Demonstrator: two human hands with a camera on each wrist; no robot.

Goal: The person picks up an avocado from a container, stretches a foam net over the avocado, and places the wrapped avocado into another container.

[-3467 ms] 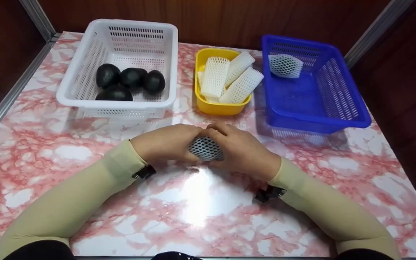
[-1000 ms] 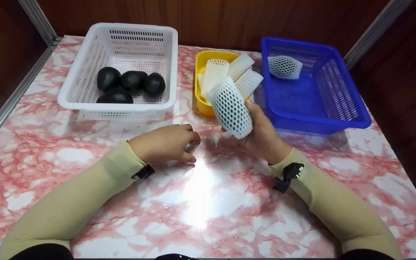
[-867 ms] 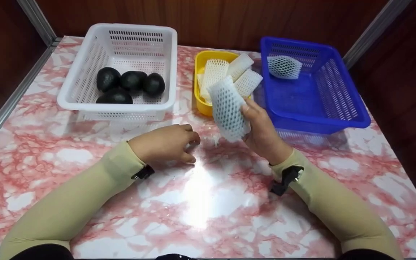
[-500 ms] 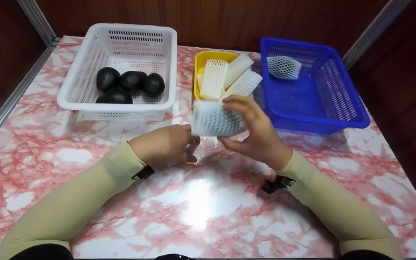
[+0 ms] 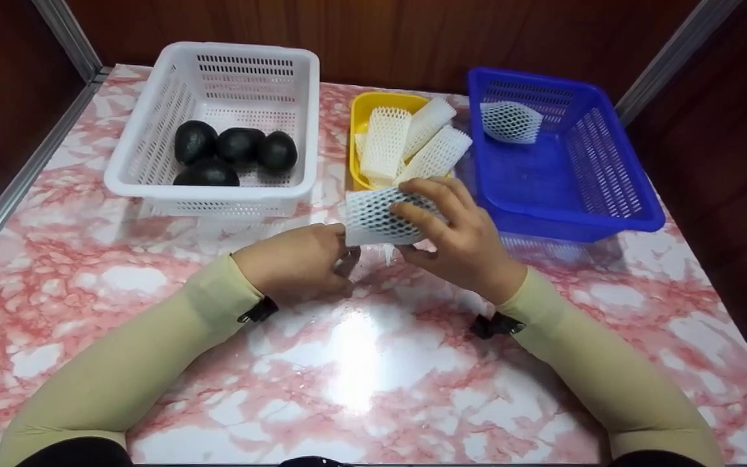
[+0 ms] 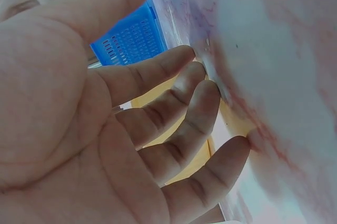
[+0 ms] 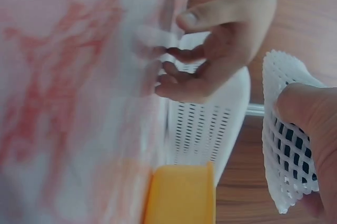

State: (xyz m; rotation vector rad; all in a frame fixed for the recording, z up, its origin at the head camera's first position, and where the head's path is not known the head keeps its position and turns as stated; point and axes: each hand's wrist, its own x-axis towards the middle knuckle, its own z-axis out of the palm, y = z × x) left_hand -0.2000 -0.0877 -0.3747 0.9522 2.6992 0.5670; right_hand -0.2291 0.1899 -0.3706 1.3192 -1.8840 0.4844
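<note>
My right hand grips an avocado in a white foam net sleeve, held sideways above the table in front of the yellow container. The dark fruit shows through the mesh, and in the right wrist view the thumb presses on the foam net. An end of the sleeve points left and overlaps the fingers of my left hand in the head view. That left hand holds nothing: the left wrist view shows its bare palm and loosely bent fingers, with the fingertips at the marbled tabletop.
A white basket at back left contains several bare avocados. The small yellow container in the middle is filled with several foam net sleeves. At back right, a blue basket has one netted avocado inside.
Both hands were around the netted avocado first. The right hand then raised it alone, tilted before the yellow container, and has since lowered and turned it sideways. The left hand has stayed put, released.
</note>
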